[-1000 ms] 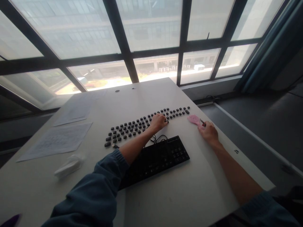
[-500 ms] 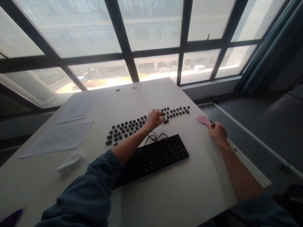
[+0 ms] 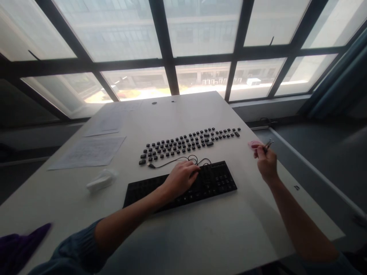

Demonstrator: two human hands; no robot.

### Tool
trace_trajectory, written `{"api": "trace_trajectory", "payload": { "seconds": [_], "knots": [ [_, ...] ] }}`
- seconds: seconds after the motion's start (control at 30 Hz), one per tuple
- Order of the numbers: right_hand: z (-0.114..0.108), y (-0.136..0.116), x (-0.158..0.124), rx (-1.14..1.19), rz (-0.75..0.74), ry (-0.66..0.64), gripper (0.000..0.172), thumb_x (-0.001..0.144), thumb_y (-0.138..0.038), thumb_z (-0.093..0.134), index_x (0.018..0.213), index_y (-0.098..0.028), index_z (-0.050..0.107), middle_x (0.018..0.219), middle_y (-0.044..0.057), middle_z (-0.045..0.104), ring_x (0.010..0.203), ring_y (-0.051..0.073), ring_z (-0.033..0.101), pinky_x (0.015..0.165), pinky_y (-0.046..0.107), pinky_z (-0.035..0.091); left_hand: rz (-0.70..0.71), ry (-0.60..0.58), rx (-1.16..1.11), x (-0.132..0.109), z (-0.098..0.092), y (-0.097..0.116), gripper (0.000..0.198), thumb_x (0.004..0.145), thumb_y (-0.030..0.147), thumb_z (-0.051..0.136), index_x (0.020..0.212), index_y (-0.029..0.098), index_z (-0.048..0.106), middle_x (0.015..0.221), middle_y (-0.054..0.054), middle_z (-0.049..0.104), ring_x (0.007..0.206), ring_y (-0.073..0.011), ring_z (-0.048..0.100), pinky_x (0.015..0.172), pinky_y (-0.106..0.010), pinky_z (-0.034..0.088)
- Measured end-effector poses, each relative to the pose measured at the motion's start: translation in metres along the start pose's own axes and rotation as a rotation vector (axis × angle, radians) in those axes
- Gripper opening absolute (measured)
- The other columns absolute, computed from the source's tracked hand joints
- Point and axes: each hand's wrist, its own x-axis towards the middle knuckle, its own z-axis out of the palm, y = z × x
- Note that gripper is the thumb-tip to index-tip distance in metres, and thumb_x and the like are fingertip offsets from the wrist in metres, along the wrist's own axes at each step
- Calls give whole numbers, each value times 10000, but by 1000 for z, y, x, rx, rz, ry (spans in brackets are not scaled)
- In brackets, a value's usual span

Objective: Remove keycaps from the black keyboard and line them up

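Across the middle of the white desk lies a black keyboard (image 3: pixel 218 183). My left hand (image 3: pixel 182 177) rests over it, palm down, with loosely bent fingers and nothing visible in them. Behind the keyboard, loose black keycaps (image 3: pixel 177 145) are laid out in rows. At the desk's right side my right hand (image 3: pixel 266 162) is closed around a small thin tool (image 3: pixel 268 144) with shiny metal ends; its exact kind is unclear. Just beyond that hand is a pink hairbrush (image 3: pixel 254 144), partly hidden by the fingers.
The keyboard's cable (image 3: pixel 169 162) curls between keyboard and keycaps. To the left lie printed papers (image 3: pixel 88 152) and a white crumpled item (image 3: pixel 100 181). Something purple (image 3: pixel 25 244) sits at the lower left. Large windows (image 3: pixel 200 30) stand behind the desk (image 3: pixel 206 233).
My left hand has moved back from the keycaps to the keyboard. My right hand has lifted and turned the tool, so its metal ends now show. The view has shifted left.
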Motion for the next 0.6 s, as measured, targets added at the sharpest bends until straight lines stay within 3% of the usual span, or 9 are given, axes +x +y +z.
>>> {"api": "trace_trajectory", "payload": {
  "seconds": [0.13, 0.27, 0.47, 0.6],
  "knots": [
    [26, -36, -21, 104, -28, -210, 385, 1007, -456, 427, 1029, -186, 701, 989, 85, 674, 828, 191, 578, 737, 322, 466, -28, -59, -35, -22, 21, 15, 179, 910, 219, 642, 1075, 201, 708, 1036, -56, 697, 976, -222, 608, 881, -358, 471],
    [46, -52, -34, 84, -62, -364, 405, 1006, -492, 430, 988, -188, 696, 878, 63, 653, 759, 180, 552, 687, 311, 449, -33, -51, -46, -7, 30, 28, 194, 918, 245, 639, 1094, 205, 710, 1043, -55, 691, 987, -222, 605, 892, -345, 472],
    [60, -48, -30, 251, -5, -202, 414, 990, -516, 463, 844, -185, 665, 758, 33, 603, 656, 148, 502, 616, 287, 431, -55, -118, -36, 32, 44, 37, 217, 857, 300, 723, 1053, 209, 745, 983, -63, 698, 954, -232, 624, 850, -340, 487],
    [62, -39, -32, 367, 168, -162, 431, 961, -577, 481, 857, -189, 637, 683, -5, 497, 545, 115, 447, 473, 240, 352, -89, -145, -66, 40, 59, 36, 218, 814, 308, 766, 1011, 213, 762, 958, -69, 703, 949, -243, 631, 841, -344, 495]
  ]
}}
